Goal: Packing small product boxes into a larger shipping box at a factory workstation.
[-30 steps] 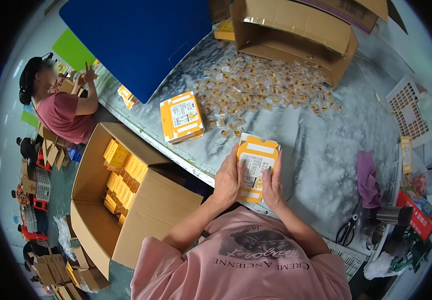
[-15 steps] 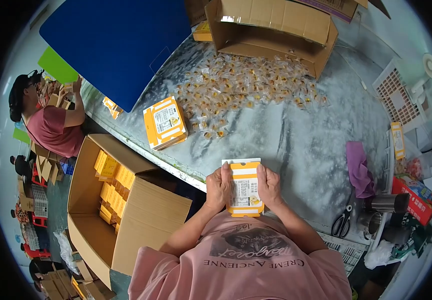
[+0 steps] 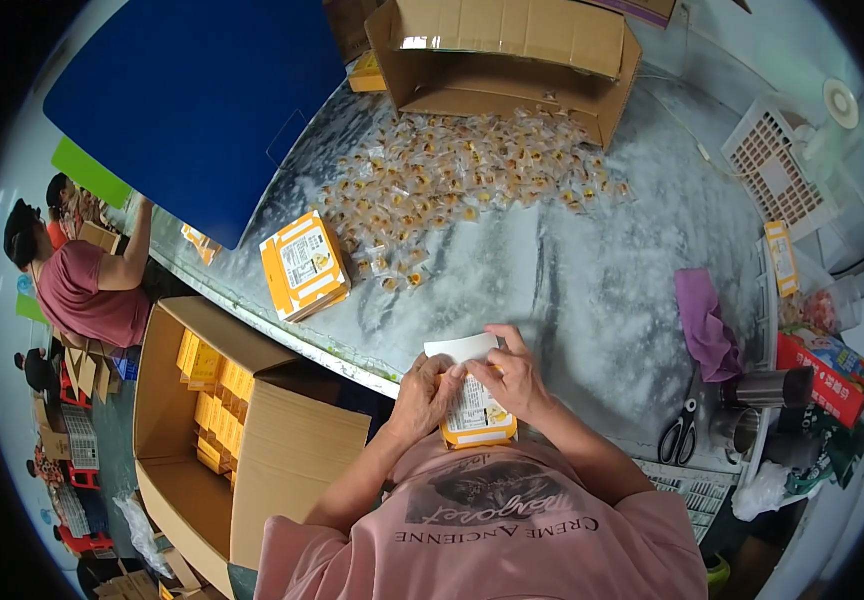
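Head view: a small orange-and-white carton (image 3: 479,412) is showing a printed panel with an orange border; a plain white flap (image 3: 460,348) is projecting at its far end. The carton is sitting before the chest, near the worktop's (image 3: 602,310) edge. Its long axis is running away from the body, the flap end pointing toward the worktop and leaning slightly left. Left hand (image 3: 420,398) and right hand (image 3: 514,385) are both gripping it, fingers partly curled. They are covering its upper sides; its underside is lying out of sight.

Purple cloth (image 3: 707,325), scissors (image 3: 682,427) (black-handled), red box (image 3: 818,385)
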A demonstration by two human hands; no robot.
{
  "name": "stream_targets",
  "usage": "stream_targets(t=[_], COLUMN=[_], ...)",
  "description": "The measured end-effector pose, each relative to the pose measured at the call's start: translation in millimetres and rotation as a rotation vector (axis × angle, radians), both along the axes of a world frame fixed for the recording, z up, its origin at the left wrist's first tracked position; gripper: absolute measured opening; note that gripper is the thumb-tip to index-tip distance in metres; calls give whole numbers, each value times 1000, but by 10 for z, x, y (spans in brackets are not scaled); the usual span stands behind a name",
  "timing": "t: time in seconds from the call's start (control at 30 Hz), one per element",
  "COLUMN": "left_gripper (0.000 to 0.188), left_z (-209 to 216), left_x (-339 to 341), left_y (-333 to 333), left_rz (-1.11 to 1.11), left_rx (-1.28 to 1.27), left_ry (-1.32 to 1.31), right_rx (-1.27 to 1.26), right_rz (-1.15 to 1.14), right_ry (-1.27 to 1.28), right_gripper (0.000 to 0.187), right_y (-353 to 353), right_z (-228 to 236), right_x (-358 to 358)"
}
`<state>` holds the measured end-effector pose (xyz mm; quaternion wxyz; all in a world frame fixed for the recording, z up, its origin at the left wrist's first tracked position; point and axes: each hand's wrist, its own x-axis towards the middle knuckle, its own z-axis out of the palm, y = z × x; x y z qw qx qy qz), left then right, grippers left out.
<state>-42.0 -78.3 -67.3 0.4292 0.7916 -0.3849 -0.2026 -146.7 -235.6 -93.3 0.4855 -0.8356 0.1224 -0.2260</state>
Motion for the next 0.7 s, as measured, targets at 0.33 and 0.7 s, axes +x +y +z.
stream_targets(t=[0.33,0.7], left_gripper=[42,66], left_z=[-273,193], left_x=[310,422], left_y=[236,295], left_rz=[408,86], left_rx=[-211,242], left_ry=[260,-440], right_rx=[-265,-698], right_rz=[-389,-571], right_ry=[66,154], right_gripper=[30,29], right_y=[-1418,-2074], right_z=[-446,-545], right_x=[838,1471])
